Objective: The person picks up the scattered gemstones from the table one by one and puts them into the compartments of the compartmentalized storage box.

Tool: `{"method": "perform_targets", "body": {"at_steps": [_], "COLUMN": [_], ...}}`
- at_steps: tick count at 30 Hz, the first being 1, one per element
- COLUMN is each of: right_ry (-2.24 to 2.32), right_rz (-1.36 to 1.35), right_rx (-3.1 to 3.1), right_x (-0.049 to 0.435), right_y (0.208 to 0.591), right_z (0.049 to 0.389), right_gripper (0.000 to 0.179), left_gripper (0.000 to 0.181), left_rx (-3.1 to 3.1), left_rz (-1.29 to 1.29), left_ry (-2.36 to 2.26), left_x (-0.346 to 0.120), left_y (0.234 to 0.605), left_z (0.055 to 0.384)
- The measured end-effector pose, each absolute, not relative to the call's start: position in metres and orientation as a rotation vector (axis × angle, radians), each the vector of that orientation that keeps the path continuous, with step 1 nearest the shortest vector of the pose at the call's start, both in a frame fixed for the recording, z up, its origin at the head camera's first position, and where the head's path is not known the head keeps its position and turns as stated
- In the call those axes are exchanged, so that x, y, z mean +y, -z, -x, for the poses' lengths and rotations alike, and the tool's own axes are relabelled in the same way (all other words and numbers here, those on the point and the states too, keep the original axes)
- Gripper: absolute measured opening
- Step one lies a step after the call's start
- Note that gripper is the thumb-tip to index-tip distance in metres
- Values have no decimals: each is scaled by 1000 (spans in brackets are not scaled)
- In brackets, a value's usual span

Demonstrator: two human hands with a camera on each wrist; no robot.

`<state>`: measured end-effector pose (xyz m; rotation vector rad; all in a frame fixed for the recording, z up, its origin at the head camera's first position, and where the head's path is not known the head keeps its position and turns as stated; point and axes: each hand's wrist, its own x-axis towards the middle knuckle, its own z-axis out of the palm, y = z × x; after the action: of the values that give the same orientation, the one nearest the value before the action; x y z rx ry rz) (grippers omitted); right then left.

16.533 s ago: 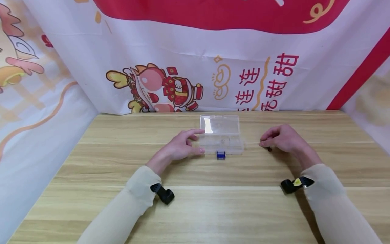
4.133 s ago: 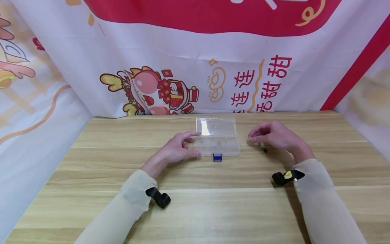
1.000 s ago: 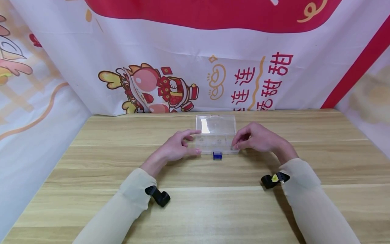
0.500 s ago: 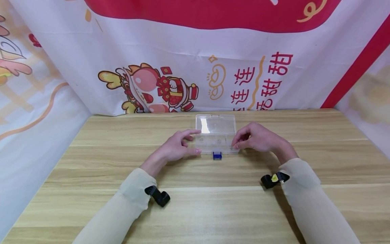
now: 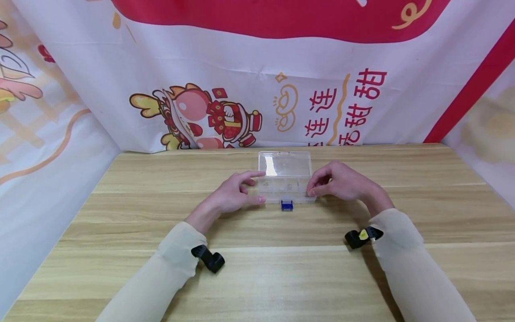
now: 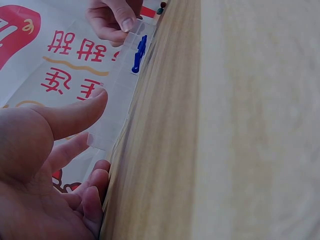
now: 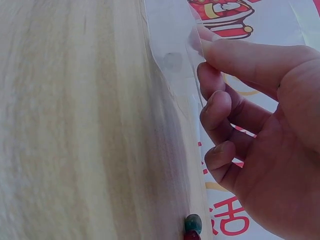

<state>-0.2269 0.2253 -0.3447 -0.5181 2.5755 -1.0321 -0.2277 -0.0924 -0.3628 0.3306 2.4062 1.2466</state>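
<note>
A clear plastic compartment box (image 5: 277, 197) lies on the table with its lid (image 5: 289, 163) raised at the back. A blue latch (image 5: 287, 205) hangs at its front. My left hand (image 5: 231, 193) holds thumb and index finger spread at the box's left end. My right hand (image 5: 338, 181) has its fingertips over the right end, thumb and index at the wall, with nothing visible between them. A blurred grey-green piece (image 7: 173, 61) shows through the clear wall. A green bead (image 7: 193, 223) and a dark red bead (image 7: 192, 235) lie beside the box; the right hand hides them in the head view.
The wood-grain table (image 5: 257, 277) spreads out in front of the box. A printed white and red cloth (image 5: 241, 58) stands behind and along both sides. Each sleeve carries a black wrist camera, one left (image 5: 209, 259) and one right (image 5: 362, 237).
My right hand has come left from the loose beads to the box's right end. A pale piece earlier at its fingertips no longer shows there. My left hand stays at the left end.
</note>
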Motion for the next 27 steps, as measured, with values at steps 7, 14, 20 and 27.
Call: {"method": "perform_targets", "body": {"at_steps": [7,14,20,27], "right_ry": [1081,1122,1124,1167], "right_rz": [482,374,345,293], "right_rx": [2599,2611,2635,2601], "right_x": [235,253,272,290], "right_y": [342,340,345,351], "right_z": [227,227,228,227], "right_gripper": [9,15,16,20], "left_gripper": [70,70,70,70], "left_rx": [2407,2410,2408,2405], "left_rz": [-330,-331,-327,-325], "left_ry": [-1247,-1247,-1249,-1251], "left_x": [-92,-93,-93,-93], "left_y": [362,363,363,363], "left_z": [228,227,227,227]}}
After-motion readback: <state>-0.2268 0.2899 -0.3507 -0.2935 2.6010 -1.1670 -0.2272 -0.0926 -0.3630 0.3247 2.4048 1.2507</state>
